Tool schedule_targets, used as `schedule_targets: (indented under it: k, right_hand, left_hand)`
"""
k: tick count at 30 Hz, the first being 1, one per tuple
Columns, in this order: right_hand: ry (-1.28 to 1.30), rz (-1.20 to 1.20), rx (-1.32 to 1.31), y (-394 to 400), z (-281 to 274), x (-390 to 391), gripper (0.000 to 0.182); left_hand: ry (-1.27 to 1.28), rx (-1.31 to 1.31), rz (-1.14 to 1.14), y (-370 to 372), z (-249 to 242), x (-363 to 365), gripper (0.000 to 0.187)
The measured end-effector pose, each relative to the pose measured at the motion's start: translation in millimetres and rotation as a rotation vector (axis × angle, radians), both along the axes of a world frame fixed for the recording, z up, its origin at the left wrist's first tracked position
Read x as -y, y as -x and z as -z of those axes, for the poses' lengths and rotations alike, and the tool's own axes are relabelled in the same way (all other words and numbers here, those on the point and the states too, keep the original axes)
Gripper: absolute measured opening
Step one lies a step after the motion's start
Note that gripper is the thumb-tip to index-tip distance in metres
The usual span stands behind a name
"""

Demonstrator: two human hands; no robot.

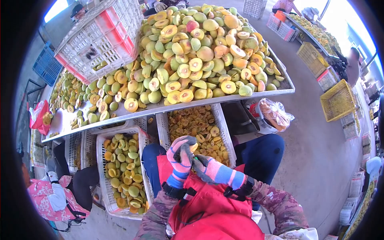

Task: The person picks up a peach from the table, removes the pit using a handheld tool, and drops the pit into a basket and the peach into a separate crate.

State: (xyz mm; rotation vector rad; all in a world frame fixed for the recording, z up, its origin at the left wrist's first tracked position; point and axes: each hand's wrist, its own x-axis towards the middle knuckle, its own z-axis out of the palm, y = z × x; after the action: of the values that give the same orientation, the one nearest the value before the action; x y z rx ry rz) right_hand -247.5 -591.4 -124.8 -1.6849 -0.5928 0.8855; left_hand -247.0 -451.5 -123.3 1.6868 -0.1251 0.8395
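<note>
My left hand (182,155), in a pink, blue and grey work glove, is closed around a yellow peach piece (194,147), mostly hidden by the fingers. Close against it, my right hand (209,168) in a matching glove is also closed. A small green bit shows at its fingertips, but I cannot make out what it is. Both hands are above my lap, over the near end of a white crate (230,140) of cut peach pieces (196,124). Ahead, a large heap of halved peaches (200,56) covers much of a metal table (176,107).
A white-and-red crate (98,40) stands tilted on the heap. Left of my knees is a white crate (102,180) of peach halves. A bucket with a plastic bag (276,114) is beneath the table's right side. A person in pink clothing (48,200) sits at left; yellow crates (338,100) stand right.
</note>
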Motion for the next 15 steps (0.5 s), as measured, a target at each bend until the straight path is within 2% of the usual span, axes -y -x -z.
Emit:
schedule_targets:
  k: [1,3,4,5,7,8,9,10,11,12,13,14,15]
  right_hand:
    - [-0.003,0.005,0.002,1,6,1,0.027]
    - [0.026,0.041,0.380,1,14,3,0.021]
    - [0.112,0.003,0.498,-3,1,12,0.021]
    - [0.160,0.042,0.287,-3,6,11,0.020]
    - [0.238,-0.036,0.286,-7,5,13,0.022]
    - [0.239,-0.043,0.285,-6,5,11,0.022]
    - [0.117,-0.015,0.157,-3,6,7,0.024]
    - [-0.007,0.018,0.031,-2,6,3,0.026]
    - [-0.012,0.023,0.038,-5,16,3,0.026]
    - [-0.055,-0.043,0.476,-7,34,5,0.027]
    - [-0.103,-0.116,0.905,-6,28,1,0.027]
    - [0.003,-0.029,0.329,-7,18,6,0.029]
    - [0.209,-0.107,-0.018,-18,-29,4,0.032]
  left_hand:
    - [-0.003,0.002,0.005,0,1,3,0.017]
    - [0.157,-0.163,0.095,2,6,2,0.017]
    - [0.302,-0.541,0.294,-2,-1,-12,0.017]
    - [0.301,-0.561,0.271,1,-2,-15,0.017]
    - [-0.120,-0.535,0.308,-5,-2,-13,0.016]
    - [-0.159,-0.274,0.267,-8,11,-13,0.014]
    - [0.086,-0.055,0.101,-4,7,6,0.014]
    - [0.286,-0.119,0.102,0,11,8,0.015]
    - [0.483,-0.181,0.115,-1,17,7,0.016]
    - [0.300,-0.272,0.194,0,22,-4,0.020]
    - [-0.275,-0.165,0.170,-1,1,-12,0.029]
    - [-0.014,-0.300,0.369,-3,0,-17,0.031]
    - [0.253,-0.421,0.563,-6,-1,-20,0.033]
